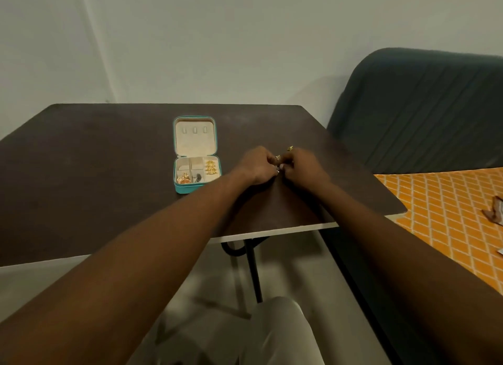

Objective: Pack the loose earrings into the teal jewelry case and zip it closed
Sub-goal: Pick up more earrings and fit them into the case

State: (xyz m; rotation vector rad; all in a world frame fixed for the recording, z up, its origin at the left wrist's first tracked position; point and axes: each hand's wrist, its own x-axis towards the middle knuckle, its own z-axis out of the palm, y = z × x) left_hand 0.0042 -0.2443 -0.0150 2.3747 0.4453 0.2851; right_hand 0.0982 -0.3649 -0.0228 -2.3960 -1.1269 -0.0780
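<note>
Both grips meet fingertip to fingertip right of the teal jewelry case (pixel 196 154): left hand (pixel 255 164) and right hand (pixel 302 166) together pinch a small gold earring (pixel 277 157). The case lies open on the dark counter (pixel 109 157), gold pieces in its near compartments. Another loose earring (pixel 290 148) sits just beyond the right hand.

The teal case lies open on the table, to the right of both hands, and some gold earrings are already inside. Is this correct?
Not quite. In the head view the case lies to the left of both hands, not right. It is open on the table, with gold earrings inside.

Dark table (pixel 109 160), green sofa (pixel 424 106), orange cloth (pixel 449 215)
</note>
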